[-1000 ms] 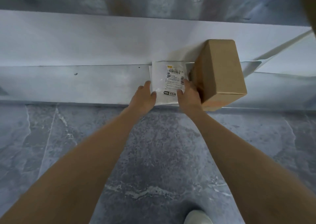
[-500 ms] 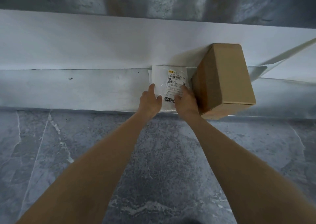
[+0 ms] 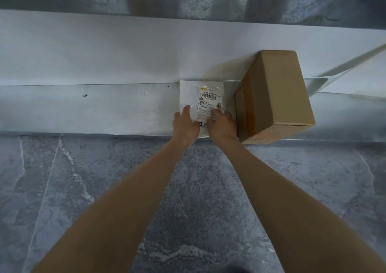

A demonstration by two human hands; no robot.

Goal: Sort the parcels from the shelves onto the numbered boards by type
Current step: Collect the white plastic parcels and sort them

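Grey marbled floor tiles (image 3: 104, 189) nearest; two bare forearms reach forward above them; left hand (image 3: 184, 124) and right hand (image 3: 221, 124) both grip near end of flat white plastic mailer bag with printed label (image 3: 200, 91); left fingers (image 3: 186, 111) curl over its left edge; right fingers (image 3: 216, 113) bend down onto label; bag lies flat on pale grey shelf board (image 3: 83, 110), just left of brown cardboard box (image 3: 275, 89); white back panel (image 3: 104, 49) beyond.

Arms outstretched; left grip (image 3: 184, 125), right grip (image 3: 221, 125) pinching parcel (image 3: 201, 93)
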